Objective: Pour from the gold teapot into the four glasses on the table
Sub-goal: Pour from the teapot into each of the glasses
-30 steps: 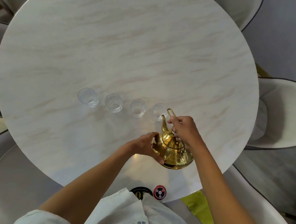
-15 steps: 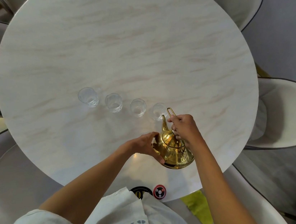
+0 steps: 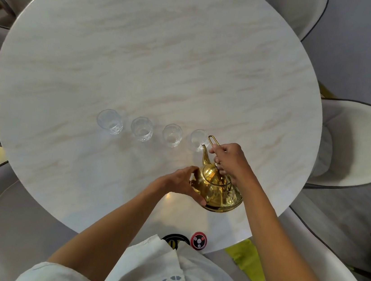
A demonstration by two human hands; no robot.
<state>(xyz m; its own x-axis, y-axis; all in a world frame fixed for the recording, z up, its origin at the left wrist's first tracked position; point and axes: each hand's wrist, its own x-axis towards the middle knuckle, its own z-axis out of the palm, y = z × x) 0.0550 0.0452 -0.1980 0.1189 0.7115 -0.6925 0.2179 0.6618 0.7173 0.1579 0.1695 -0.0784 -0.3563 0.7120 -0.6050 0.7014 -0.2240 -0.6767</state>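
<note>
The gold teapot (image 3: 217, 189) is near the front right of the round marble table (image 3: 158, 54), tilted with its spout over the rim of the rightmost glass (image 3: 197, 139). My right hand (image 3: 230, 159) grips its wire handle from above. My left hand (image 3: 182, 183) cups the pot's left side. Several clear glasses stand in a row: the far-left glass (image 3: 110, 121), a second glass (image 3: 142, 129), a third glass (image 3: 172, 135) and the rightmost one. Whether liquid is flowing cannot be seen.
White shell chairs ring the table, one at the right (image 3: 358, 146) and one at the lower left (image 3: 3, 222). A red round disc (image 3: 199, 240) and a black-yellow disc (image 3: 176, 241) lie at the near edge. A yellow-green cloth (image 3: 247, 260) lies below the table edge.
The teapot has edged slightly forward and tipped a little more toward the rightmost glass. Both hands keep their hold. The glasses have not moved.
</note>
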